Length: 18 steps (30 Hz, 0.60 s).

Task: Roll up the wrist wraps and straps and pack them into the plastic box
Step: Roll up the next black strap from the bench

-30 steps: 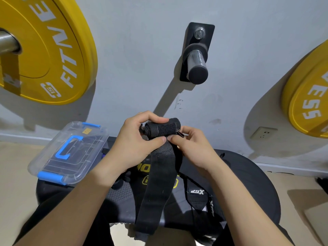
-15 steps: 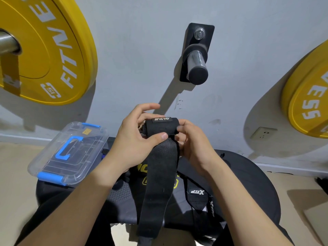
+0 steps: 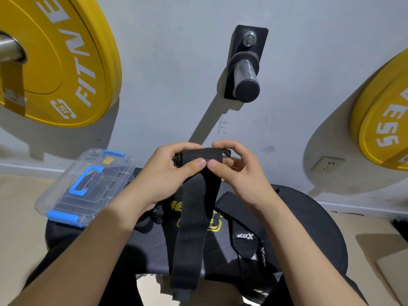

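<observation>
Hanging down toward the camera, the loose tail of the black wrist wrap (image 3: 192,237) runs from the person's lap up to a partly wound roll pinched between both hands. The left hand (image 3: 170,173) grips the roll's left end, thumb pressed on its front face; the right hand (image 3: 236,171) holds the right end, thumb meeting the left thumb at the middle while the fingers curl over the top. The step in hand looks like rolling the first wrap, with a good length unwound. Next, the roll needs turning toward the tail while both thumbs keep it tight, or the layers will slacken. Just beyond, other straps (image 3: 245,239) with white lettering lie unrolled on the black round seat (image 3: 309,217). To the left, the clear plastic box (image 3: 86,186) rests on the seat's edge, its blue-handled lid closed, so it must be opened before packing. Farthest, yellow weight plates (image 3: 61,60) hang on the grey wall.
</observation>
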### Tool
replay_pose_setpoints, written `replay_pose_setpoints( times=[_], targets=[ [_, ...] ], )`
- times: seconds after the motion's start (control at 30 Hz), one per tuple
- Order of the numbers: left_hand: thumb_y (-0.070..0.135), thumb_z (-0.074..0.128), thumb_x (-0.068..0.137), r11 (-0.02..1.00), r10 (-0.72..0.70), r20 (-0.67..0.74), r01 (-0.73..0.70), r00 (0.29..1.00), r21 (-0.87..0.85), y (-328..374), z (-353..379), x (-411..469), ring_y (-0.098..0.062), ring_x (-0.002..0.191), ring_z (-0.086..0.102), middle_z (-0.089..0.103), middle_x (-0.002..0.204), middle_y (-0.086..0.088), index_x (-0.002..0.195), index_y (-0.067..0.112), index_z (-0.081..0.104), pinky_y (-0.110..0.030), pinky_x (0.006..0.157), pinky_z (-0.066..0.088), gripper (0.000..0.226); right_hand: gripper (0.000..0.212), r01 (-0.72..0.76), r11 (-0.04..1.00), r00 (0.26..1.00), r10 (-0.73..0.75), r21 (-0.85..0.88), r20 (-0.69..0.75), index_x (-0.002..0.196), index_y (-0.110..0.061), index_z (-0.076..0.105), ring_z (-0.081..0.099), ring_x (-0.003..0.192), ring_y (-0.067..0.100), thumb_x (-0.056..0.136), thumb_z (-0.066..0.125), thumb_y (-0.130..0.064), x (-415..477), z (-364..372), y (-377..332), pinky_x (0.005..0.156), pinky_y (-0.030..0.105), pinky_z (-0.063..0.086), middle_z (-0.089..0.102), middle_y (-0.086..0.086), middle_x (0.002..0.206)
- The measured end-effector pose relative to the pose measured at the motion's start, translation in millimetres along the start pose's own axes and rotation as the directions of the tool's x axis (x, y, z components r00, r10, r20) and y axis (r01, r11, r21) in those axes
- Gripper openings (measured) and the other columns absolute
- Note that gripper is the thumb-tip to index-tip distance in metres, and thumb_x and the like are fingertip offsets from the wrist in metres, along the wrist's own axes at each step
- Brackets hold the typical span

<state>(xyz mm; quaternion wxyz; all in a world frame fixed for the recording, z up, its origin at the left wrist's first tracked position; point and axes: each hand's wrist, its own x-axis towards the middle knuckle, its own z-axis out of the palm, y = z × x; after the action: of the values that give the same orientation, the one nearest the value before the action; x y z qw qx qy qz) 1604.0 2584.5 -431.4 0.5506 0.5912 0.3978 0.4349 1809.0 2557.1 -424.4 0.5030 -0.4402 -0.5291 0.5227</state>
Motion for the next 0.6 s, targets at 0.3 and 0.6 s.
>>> replay_pose_setpoints(
  times=[0.3, 0.6],
  targets=[
    [0.041, 0.084, 0.086, 0.998, 0.066, 0.07, -0.065, 0.995, -0.016, 7, 0, -1, -0.017, 0.111, 0.075, 0.079, 0.119, 0.0, 0.127, 0.034, 0.073, -0.029, 0.091, 0.059, 0.043, 0.031, 0.099, 0.991, 0.995, -0.096, -0.095, 0.041, 0.129, -0.014, 0.069, 0.064, 0.096, 0.027, 0.098, 0.075, -0.011, -2, -4, -3, 0.095, 0.054, 0.057, 0.067, 0.037, 0.114],
    [0.034, 0.09, 0.083, 0.989, 0.095, 0.061, -0.101, 0.994, 0.109, 4, -5, 0, -0.019, 0.109, 0.078, 0.081, 0.114, 0.001, 0.12, 0.035, 0.075, -0.034, 0.093, 0.063, 0.04, 0.027, 0.02, 0.998, 1.0, -0.02, -0.061, 0.003, 0.118, -0.011, 0.075, 0.069, 0.07, 0.021, 0.096, 0.079, -0.027, -2, -9, -2, 0.068, 0.035, 0.059, 0.071, 0.019, 0.084]
  ],
)
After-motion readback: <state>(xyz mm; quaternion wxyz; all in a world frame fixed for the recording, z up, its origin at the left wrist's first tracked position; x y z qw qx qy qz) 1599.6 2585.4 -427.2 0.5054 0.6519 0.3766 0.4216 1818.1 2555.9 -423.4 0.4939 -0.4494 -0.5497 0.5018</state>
